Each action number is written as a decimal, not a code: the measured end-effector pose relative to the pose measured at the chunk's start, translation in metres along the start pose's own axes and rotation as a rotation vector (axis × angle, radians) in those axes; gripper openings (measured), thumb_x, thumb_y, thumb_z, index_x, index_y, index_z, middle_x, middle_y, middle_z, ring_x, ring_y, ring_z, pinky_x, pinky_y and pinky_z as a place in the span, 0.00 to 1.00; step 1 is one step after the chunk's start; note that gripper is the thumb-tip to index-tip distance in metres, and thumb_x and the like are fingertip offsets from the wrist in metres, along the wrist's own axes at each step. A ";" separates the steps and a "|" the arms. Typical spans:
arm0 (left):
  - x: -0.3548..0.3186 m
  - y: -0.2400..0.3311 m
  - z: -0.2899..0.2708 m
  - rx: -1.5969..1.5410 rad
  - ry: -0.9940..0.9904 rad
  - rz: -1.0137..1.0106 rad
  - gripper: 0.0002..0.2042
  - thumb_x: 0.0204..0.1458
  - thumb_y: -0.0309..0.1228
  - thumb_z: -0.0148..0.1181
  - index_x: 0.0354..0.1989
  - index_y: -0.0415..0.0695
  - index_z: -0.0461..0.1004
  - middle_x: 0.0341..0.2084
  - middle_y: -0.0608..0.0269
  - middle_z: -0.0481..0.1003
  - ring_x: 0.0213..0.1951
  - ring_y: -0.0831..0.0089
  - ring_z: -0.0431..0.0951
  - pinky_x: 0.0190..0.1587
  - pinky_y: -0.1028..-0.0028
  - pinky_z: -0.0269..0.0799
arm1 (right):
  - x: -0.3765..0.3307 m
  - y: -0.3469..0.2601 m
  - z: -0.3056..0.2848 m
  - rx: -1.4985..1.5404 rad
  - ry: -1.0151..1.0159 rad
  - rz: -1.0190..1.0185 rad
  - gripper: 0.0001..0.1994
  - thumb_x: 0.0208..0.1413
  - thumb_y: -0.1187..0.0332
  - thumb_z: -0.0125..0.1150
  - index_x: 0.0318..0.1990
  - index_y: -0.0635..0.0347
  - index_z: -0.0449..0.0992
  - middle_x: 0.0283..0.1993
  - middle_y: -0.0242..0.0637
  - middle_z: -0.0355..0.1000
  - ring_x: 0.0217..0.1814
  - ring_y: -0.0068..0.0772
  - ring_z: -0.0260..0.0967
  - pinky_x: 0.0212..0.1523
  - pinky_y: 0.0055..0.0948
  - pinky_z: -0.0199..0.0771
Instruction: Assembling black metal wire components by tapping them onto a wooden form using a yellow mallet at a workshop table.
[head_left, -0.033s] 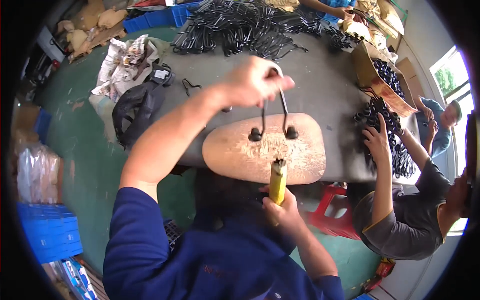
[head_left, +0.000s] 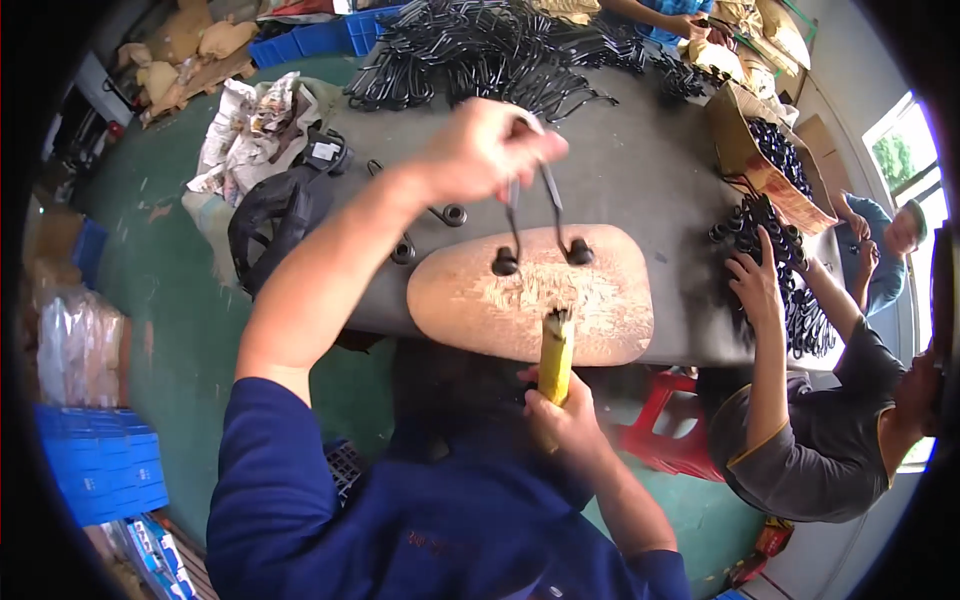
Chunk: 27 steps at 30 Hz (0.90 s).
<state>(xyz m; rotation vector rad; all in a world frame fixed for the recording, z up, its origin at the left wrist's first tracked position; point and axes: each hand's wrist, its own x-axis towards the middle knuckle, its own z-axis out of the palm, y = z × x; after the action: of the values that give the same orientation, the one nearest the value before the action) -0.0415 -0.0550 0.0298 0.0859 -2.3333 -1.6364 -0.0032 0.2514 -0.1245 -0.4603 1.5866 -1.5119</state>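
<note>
My left hand (head_left: 490,150) is closed on the top of a bent black metal rod (head_left: 553,193). Its two legs hang over a pale wooden board (head_left: 445,295) with a rough, chipped middle. Each leg ends in a round black knob; whether the knobs touch the board I cannot tell. My right hand (head_left: 565,408), low by the board's near edge, is wrapped round a yellow stick-like tool (head_left: 555,365). The tool points up, its dark, ragged tip over the board's near part. Left of the board lie more bent black pieces (head_left: 454,214), partly behind my left forearm.
Black bent rods (head_left: 470,60) are heaped at the grey table's (head_left: 690,310) far side. A cardboard box (head_left: 765,180) of black parts stands right. Beside it a co-worker's hand (head_left: 757,285) touches a pile. A black bag (head_left: 270,225) sits left; a red stool (head_left: 665,430) stands below.
My left hand has shifted a little to the left and up with the bent rod, and its knobs have moved up slightly. My right hand has barely moved.
</note>
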 end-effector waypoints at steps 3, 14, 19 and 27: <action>-0.009 -0.010 -0.058 0.038 0.249 -0.186 0.16 0.59 0.45 0.57 0.31 0.42 0.75 0.18 0.71 0.72 0.15 0.84 0.69 0.14 0.83 0.61 | 0.027 -0.017 -0.005 0.126 0.011 0.073 0.19 0.55 0.72 0.60 0.53 0.67 0.64 0.34 0.39 0.74 0.26 0.26 0.70 0.28 0.26 0.74; -0.020 -0.151 -0.159 0.486 0.408 -0.808 0.22 0.48 0.45 0.68 0.38 0.39 0.71 0.30 0.57 0.75 0.22 0.73 0.76 0.22 0.76 0.70 | 0.002 -0.010 -0.056 0.112 0.081 0.002 0.20 0.52 0.72 0.64 0.52 0.62 0.68 0.32 0.31 0.70 0.30 0.19 0.67 0.32 0.23 0.72; 0.063 -0.127 -0.080 0.521 0.295 -0.234 0.33 0.46 0.43 0.70 0.55 0.32 0.67 0.45 0.47 0.75 0.46 0.65 0.76 0.49 0.66 0.72 | -0.015 -0.019 -0.106 0.216 0.323 -0.114 0.19 0.51 0.76 0.60 0.51 0.64 0.66 0.31 0.32 0.71 0.29 0.23 0.70 0.33 0.26 0.75; 0.256 -0.060 0.203 -0.282 -0.350 -0.627 0.50 0.45 0.62 0.62 0.69 0.40 0.49 0.58 0.34 0.62 0.59 0.50 0.67 0.60 0.60 0.64 | -0.037 -0.112 -0.245 -0.211 0.850 -0.364 0.11 0.52 0.78 0.58 0.44 0.63 0.71 0.35 0.28 0.70 0.32 0.15 0.65 0.32 0.19 0.67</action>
<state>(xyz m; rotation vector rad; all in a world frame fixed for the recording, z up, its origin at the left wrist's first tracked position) -0.3471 0.0543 -0.0378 0.5614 -2.4371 -2.4349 -0.2069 0.4078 -0.0366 -0.2255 2.4322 -1.9709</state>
